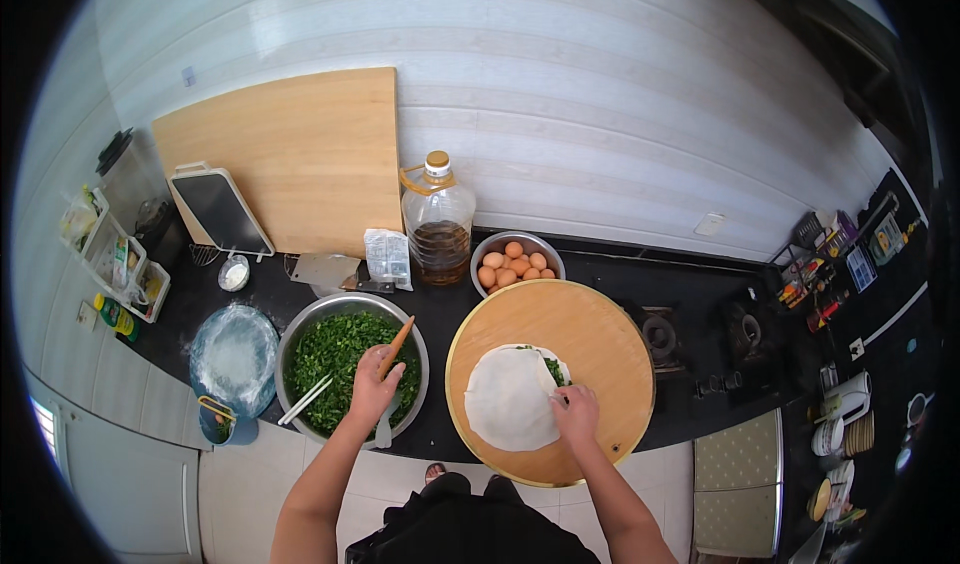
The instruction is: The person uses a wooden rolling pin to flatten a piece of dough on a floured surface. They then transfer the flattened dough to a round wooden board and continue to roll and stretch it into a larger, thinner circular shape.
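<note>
My left hand [374,381] is closed around a short, tapered wooden rolling pin [399,342], held over the right side of a large steel bowl [284,347]. Chopped greens [328,349] fill that bowl, with white chopsticks [306,401] and a grey-white utensil [384,431] at its near side. On a round wooden board [600,334], a thin white dough sheet [508,409] lies over green filling [554,370], which shows along its right edge. My right hand [577,414] pinches the dough at this edge, its fingertips partly hidden.
Behind the board stand a bowl of eggs [512,262] and a large oil bottle [440,234]. A cleaver [325,269] lies behind the steel bowl. Left of it is a floury blue round tray [234,354]. A gas stove [700,339] is on the right.
</note>
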Tool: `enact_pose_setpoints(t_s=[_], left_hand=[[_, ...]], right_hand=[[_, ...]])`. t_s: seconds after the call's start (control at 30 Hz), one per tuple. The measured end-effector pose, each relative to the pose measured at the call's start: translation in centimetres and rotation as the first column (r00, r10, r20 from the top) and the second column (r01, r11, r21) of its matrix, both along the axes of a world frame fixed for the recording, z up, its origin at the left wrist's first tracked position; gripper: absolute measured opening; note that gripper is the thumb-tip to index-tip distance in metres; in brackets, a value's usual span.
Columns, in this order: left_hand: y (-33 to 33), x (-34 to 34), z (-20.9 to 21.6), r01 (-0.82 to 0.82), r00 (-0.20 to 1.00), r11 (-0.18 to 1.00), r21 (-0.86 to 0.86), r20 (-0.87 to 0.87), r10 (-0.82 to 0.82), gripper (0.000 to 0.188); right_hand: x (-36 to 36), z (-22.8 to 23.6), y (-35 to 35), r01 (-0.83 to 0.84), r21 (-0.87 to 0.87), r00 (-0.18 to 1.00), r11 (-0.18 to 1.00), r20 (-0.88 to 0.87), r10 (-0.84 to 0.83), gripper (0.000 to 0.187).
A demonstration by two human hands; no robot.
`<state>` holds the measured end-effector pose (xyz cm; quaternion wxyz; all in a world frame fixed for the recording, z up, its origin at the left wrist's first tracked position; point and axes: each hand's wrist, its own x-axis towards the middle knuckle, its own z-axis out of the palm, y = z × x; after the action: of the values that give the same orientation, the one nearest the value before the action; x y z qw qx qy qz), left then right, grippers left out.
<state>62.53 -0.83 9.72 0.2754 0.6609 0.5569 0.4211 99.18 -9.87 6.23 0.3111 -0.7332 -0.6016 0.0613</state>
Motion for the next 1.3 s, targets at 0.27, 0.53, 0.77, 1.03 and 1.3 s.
enact_pose_setpoints(t_s=[0.27,0.53,0.77,1.03,1.3], left_hand=[[0.4,3.0,1.0,0.108,0.993,0.994,-0.015,0.056,-0.107,0.028],[0.5,6.6,-1.6,0.324,0.946,0.936,-0.136,0.029,-0.324,0.018],[0.9,10.2,-3.5,0.327,0.936,0.936,-0.131,-0.091,-0.340,0.017],[1.3,13.7,-4.4,0.145,0.981,0.969,-0.200,-0.095,-0.167,0.015],[2.0,15.9,-5.3,-0.043,0.988,0.977,-0.209,-0.156,0.010,0.014]], right_hand=[[0.7,0.3,1.1,0.126,-0.051,0.943,0.991,-0.305,-0.135,0.013],[2.9,-1.0,2.0,0.220,-0.100,0.952,0.970,-0.197,-0.236,0.017],[2.9,0.3,5.0,-0.046,-0.028,0.991,0.999,-0.130,0.042,0.019],[3.0,0.0,9.3,-0.205,-0.083,0.975,0.975,-0.106,0.196,0.011],[3.6,-0.7,10.4,-0.309,-0.109,0.940,0.945,-0.188,0.285,0.010]])
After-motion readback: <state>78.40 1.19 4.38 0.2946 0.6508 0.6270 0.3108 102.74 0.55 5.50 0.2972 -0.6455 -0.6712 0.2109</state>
